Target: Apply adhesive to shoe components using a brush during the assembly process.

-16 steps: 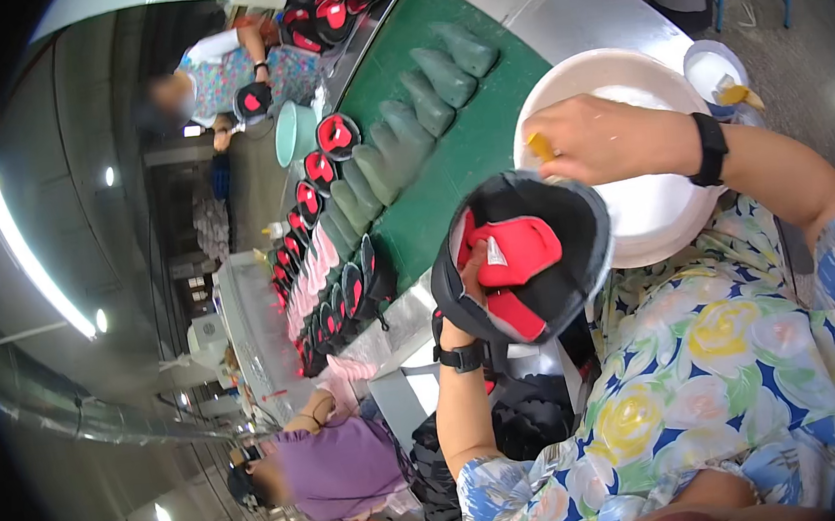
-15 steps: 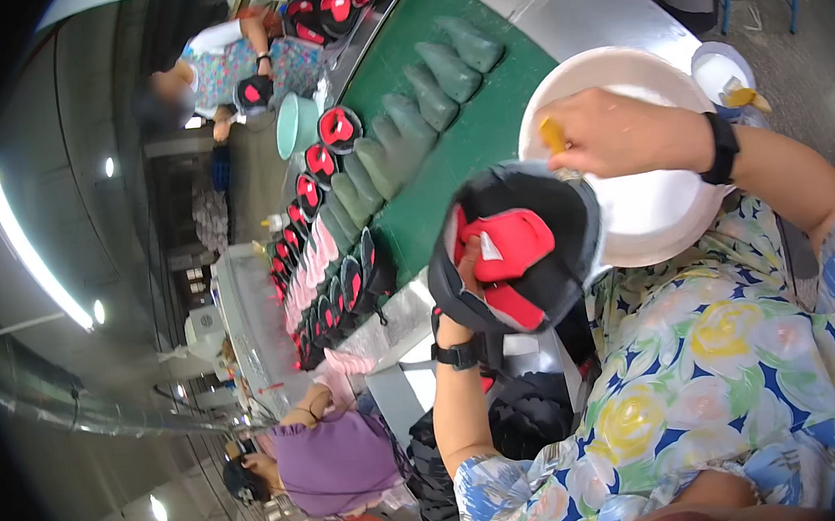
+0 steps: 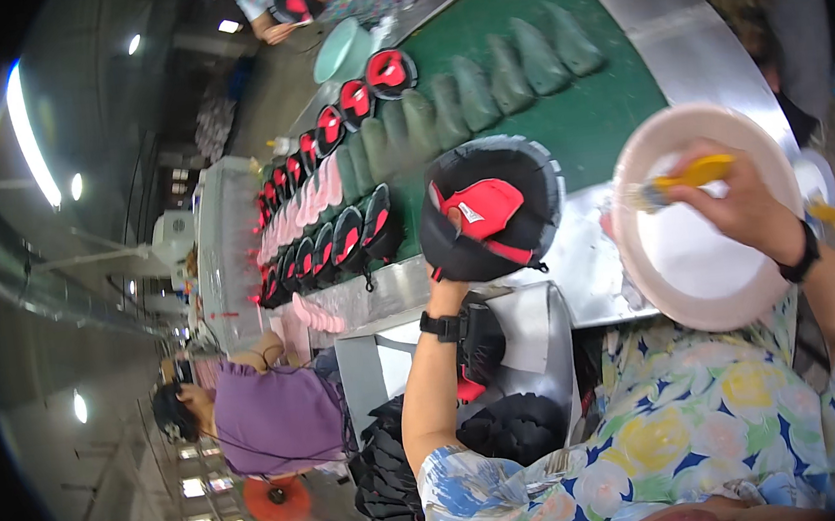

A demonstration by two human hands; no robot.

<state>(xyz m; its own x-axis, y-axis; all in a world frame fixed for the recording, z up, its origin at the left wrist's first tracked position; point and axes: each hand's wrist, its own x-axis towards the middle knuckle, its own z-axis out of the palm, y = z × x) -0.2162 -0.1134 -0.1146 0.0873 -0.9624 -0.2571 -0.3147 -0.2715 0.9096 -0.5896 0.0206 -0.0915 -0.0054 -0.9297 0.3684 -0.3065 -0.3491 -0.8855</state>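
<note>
My left hand (image 3: 449, 294) grips a black shoe upper (image 3: 531, 211) with a red lining, its open side toward me and a pale grey band along the rim. Most of those fingers are hidden behind and inside the upper; a fingertip shows by the red tongue. In my right hand (image 3: 746, 207) is a brush (image 3: 698, 171) with a yellow handle, its pale bristles pointing left. The bristles hang over the left rim of a large white basin (image 3: 782, 150) that holds white liquid. The brush is apart from the upper.
Green shoe lasts (image 3: 475, 96) line the green belt (image 3: 622, 90), beside pink shoe-shaped pieces (image 3: 316, 195) and black-red uppers (image 3: 347, 235). Below my left arm sits a metal bin (image 3: 559, 347) with black pieces. Two people (image 3: 277, 415) work nearby. A small white tub (image 3: 813, 172) stands right.
My right hand with the brush has moved right, away from the upper's rim to over the basin. The upper has turned slightly in my left hand. The whole view has shifted.
</note>
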